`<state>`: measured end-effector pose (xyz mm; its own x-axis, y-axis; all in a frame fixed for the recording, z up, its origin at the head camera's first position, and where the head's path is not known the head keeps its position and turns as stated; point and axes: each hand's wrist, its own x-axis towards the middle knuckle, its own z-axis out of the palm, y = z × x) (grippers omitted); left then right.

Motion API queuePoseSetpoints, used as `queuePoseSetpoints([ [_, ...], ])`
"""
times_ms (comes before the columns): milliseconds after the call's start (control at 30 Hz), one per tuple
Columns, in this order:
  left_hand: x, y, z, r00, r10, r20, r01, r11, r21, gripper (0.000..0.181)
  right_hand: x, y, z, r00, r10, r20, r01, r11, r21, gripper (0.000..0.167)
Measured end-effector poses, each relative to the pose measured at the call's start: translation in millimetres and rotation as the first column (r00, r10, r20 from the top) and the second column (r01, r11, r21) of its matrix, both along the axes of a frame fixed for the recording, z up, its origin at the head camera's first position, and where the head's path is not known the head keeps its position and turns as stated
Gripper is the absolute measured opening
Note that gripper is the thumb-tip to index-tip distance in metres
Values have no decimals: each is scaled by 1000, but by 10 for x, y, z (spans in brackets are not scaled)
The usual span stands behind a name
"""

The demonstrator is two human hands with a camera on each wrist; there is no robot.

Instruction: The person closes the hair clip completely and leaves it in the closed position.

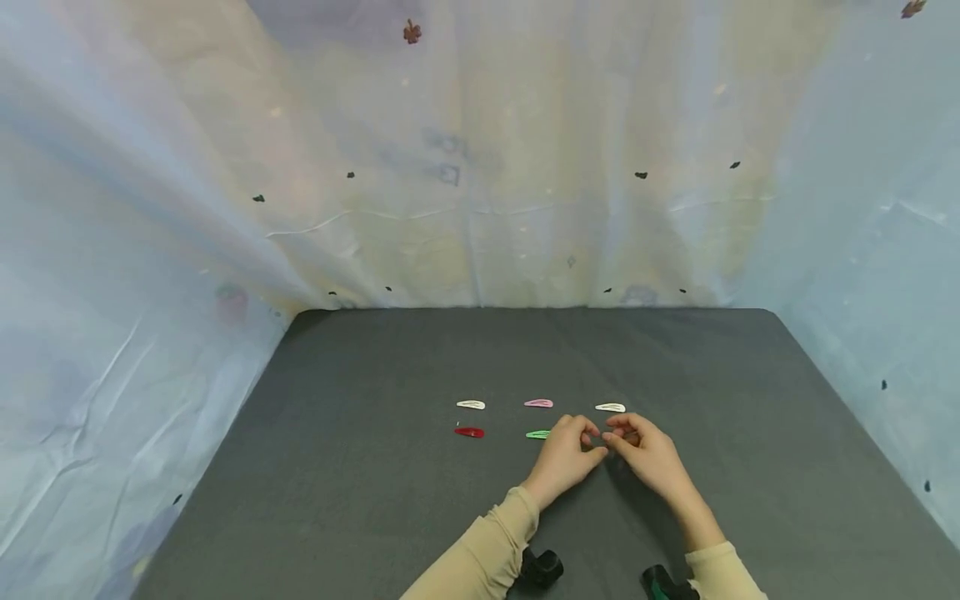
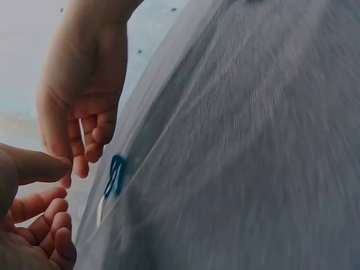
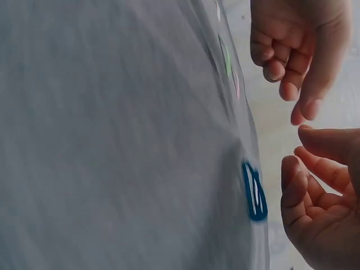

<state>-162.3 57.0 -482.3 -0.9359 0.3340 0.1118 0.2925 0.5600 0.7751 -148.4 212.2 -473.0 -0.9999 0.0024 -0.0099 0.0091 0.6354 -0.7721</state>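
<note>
My left hand [image 1: 564, 454] and right hand [image 1: 651, 455] hover above the cloth, fingertips close together, fingers loosely bent. Nothing shows between the fingers of either. A blue snap hair clip [image 2: 115, 175] lies on the cloth below them in the left wrist view; the same blue clip [image 3: 255, 191] shows beneath the hands in the right wrist view. From the head it is hidden behind the hands. A green hair clip [image 1: 537, 434] is partly covered by the left hand. Just beyond the right hand lies a cream hair clip [image 1: 611, 407].
A pink hair clip [image 1: 538, 403], a white hair clip [image 1: 471, 404] and a red hair clip [image 1: 469, 432] lie to the left and farther back on the dark grey tabletop [image 1: 360, 492]. Patterned curtains [image 1: 525, 233] stand around the far and side edges.
</note>
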Motion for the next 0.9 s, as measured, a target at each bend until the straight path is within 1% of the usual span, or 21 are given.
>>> queuePoseSetpoints([
  [133, -4, 150, -33, 998, -22, 57, 23, 999, -26, 25, -38, 162, 12, 1000, -7, -10, 7, 998, 65, 34],
  [233, -25, 217, -73, 998, -19, 65, 22, 999, -31, 29, -68, 247, -14, 1000, -4, 3, 4, 996, 84, 32],
  [400, -45, 247, -164, 996, -19, 83, 21, 1000, -20, 33, -55, 328, -102, 997, 25, 73, -32, 995, 98, 32],
  [500, -61, 234, -207, 996, -13, 88, 14, 1000, -7, 34, -47, 335, -143, 997, 31, 76, -39, 994, 104, 29],
  [667, -79, 238, -210, 996, 1, 94, 0, 1000, -8, 34, -54, 346, -161, 998, 25, 51, -31, 993, 117, 16],
  [733, -78, 246, -203, 996, 6, 93, -6, 1000, -9, 34, -56, 353, -164, 998, 23, 55, -29, 993, 116, 13],
  [833, -79, 258, -205, 996, 10, 91, -10, 1000, -10, 32, -54, 355, -167, 997, 14, 69, -20, 996, 86, 11],
  [900, -84, 262, -209, 997, 10, 79, -9, 1000, -15, 30, -55, 356, -171, 996, 6, 86, -10, 999, 49, 12],
])
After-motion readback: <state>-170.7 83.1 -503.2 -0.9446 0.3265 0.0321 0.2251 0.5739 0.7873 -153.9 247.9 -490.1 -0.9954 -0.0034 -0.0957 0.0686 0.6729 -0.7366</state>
